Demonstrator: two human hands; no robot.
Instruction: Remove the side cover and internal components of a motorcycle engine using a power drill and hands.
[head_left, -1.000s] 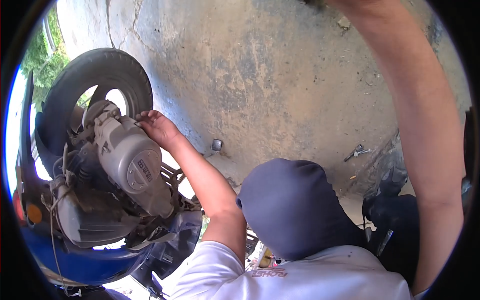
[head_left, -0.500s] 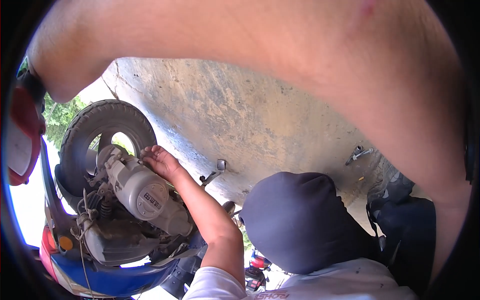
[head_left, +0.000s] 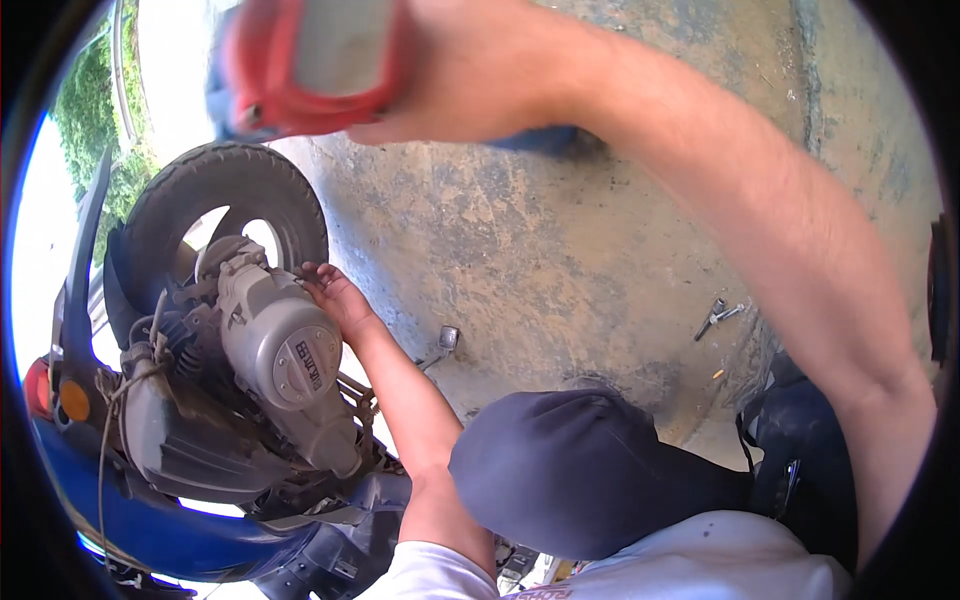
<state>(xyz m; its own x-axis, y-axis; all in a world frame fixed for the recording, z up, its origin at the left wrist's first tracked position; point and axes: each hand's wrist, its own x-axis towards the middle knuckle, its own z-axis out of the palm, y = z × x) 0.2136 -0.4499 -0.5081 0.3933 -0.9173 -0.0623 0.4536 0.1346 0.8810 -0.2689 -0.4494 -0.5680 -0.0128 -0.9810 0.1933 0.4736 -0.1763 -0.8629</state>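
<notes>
At the left is a scooter, its grey engine casing (head_left: 290, 350) beside the black rear tyre (head_left: 290, 190). My left hand (head_left: 338, 300) reaches to the casing's edge by the wheel. Its fingers are bent together there, and what they may pinch is too small to make out. Closer to the camera, my raised right arm crosses the upper part of the view. My right hand (head_left: 470, 75) is wrapped round a red-and-blue object (head_left: 250, 60) with a grey panel. It is blurred and partly cut off by the upper edge, and the hand hides its middle.
A metal lever with a square pad (head_left: 448, 338) sticks out from the scooter. Metal tools (head_left: 718, 318) and a small yellow piece (head_left: 718, 374) lie on the stained concrete floor (head_left: 560, 270). Dark cloth, seemingly over my bent knee (head_left: 580, 470), fills the lower middle. A cord (head_left: 110, 410) hangs by the scooter's side.
My right hand and the red-and-blue object have swung from the left rim to the upper left. The view has shifted a little. My left hand stays at the engine casing's edge.
</notes>
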